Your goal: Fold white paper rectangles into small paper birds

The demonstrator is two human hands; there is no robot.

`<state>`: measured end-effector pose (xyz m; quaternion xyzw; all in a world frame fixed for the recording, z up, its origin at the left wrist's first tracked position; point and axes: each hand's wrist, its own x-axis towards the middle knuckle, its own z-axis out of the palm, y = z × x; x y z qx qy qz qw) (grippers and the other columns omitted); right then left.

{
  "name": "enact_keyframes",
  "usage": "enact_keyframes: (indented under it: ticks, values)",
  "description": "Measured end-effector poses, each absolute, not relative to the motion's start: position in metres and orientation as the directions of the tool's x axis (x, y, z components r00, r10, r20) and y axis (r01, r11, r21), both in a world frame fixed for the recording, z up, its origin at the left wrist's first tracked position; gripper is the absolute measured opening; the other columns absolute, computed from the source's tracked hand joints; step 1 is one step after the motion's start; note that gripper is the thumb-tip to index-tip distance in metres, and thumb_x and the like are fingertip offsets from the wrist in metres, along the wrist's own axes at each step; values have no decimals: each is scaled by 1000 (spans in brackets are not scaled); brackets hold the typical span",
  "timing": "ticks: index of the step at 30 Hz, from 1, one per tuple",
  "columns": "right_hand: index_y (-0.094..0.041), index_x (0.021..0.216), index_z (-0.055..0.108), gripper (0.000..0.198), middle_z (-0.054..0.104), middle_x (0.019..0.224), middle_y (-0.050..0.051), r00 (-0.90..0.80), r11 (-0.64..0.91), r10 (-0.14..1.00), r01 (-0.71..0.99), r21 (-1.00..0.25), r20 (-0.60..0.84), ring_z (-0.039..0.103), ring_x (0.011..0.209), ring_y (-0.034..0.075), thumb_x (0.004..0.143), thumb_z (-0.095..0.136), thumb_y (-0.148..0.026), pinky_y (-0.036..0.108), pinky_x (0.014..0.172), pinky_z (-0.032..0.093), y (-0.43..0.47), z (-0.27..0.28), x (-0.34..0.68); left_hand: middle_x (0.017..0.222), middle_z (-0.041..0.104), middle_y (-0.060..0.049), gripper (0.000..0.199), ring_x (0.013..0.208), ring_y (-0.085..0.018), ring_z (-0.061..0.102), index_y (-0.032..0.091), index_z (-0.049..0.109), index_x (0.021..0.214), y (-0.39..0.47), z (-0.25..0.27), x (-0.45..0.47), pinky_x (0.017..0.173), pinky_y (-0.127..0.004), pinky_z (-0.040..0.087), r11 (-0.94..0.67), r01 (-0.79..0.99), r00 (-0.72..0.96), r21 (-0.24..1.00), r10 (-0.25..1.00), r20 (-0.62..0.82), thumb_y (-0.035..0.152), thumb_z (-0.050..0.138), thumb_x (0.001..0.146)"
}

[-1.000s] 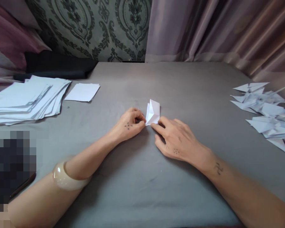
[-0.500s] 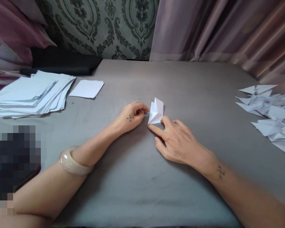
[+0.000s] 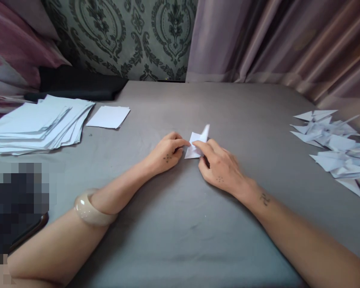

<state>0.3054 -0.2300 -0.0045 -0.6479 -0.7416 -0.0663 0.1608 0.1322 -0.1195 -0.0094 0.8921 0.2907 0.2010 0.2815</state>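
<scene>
Spread over a broad, grey, cloth-covered table (image 3: 174,232). Far left, a loose, fanned stack of large white paper sheets (image 3: 57,120). Toward the right edge, a jumbled pile of pale, pointed, folded-paper pieces (image 3: 345,148). Just beside the large stack, a small stack of square white paper (image 3: 109,117).

Right hand (image 3: 222,162) — index finger laid across the work, thumb curled at the near edge; cannot tell whether clamped on paper. Left hand (image 3: 168,154): index finger stretched to the left edge, thumb a little apart from it, other fingers curled; again, cannot tell if pinching anything.

Between both, on the middle of the table, a small, flat, creased piece of folded white paper (image 3: 192,153). At its upper right, a narrow white paper flap (image 3: 206,131), tilted up and blurred.

To do this fold well, by judgement: pin the base lightly with the left fingertip, near the edge, to prevent twisting. Guide the flap along its crease, without tugging — thin layers likely to slip or wrinkle. Match edges and corners before pressing. Then run a fingertip outward from the middle for a crisp line.
</scene>
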Motion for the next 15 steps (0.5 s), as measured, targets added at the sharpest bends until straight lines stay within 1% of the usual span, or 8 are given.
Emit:
enact_keyframes:
  ticks: [3, 5, 7, 9, 10, 12, 15]
  values:
    - [-24, 119, 58, 40, 61, 86, 3, -162, 194, 938, 978, -76, 307, 54, 70, 17, 84, 43, -11, 31, 66, 36, -227, -4, 303, 106, 59, -8, 38, 83, -15, 58, 19, 66, 116, -120, -10, 132, 81, -30, 50, -663, 409, 740, 627, 643, 197, 11, 44, 85]
    - [-23, 112, 60, 32, 62, 87, 3, -122, 168, 939, 978, -120, 321, 54, 68, 16, 84, 47, -15, 30, 65, 37, -229, -3, 303, 107, 58, -9, 40, 83, -15, 57, 18, 64, 120, -120, -12, 132, 80, -30, 50, -680, 389, 750, 622, 625, 214, 10, 44, 86]
    - [-22, 107, 59, 24, 63, 90, 2, -63, 141, 939, 967, -211, 339, 54, 67, 15, 83, 55, -25, 29, 63, 37, -232, -2, 304, 107, 55, -9, 44, 85, -16, 55, 19, 62, 122, -120, -14, 131, 78, -31, 50, -732, 359, 758, 579, 590, 276, 8, 43, 85]
    - [-22, 100, 58, 19, 63, 89, 1, -5, 124, 934, 943, -309, 357, 53, 66, 13, 83, 59, -32, 27, 62, 38, -233, -3, 308, 107, 52, -10, 45, 90, -18, 51, 21, 62, 121, -120, -15, 129, 79, -35, 49, -807, 366, 747, 463, 551, 371, 5, 43, 83]
    - [-22, 96, 58, 15, 63, 87, 0, 20, 120, 929, 928, -352, 368, 53, 64, 12, 84, 58, -31, 26, 62, 38, -233, -3, 310, 107, 50, -10, 45, 92, -20, 49, 22, 63, 119, -121, -15, 129, 79, -36, 48, -839, 386, 736, 384, 531, 419, 5, 44, 83]
    - [-23, 90, 58, 6, 61, 82, -2, 54, 126, 920, 897, -423, 388, 50, 61, 10, 86, 54, -24, 25, 63, 38, -230, -5, 316, 106, 47, -10, 40, 92, -21, 45, 23, 64, 116, -122, -14, 128, 81, -39, 47, -877, 427, 728, 222, 479, 491, 7, 47, 84]
    - [-23, 88, 58, 10, 59, 76, -3, 39, 179, 920, 844, -506, 390, 48, 59, 10, 86, 51, -17, 23, 62, 38, -226, -9, 326, 112, 47, -11, 28, 95, -23, 44, 24, 67, 109, -124, -13, 127, 83, -42, 44, -898, 438, 755, 37, 390, 528, 14, 50, 89]
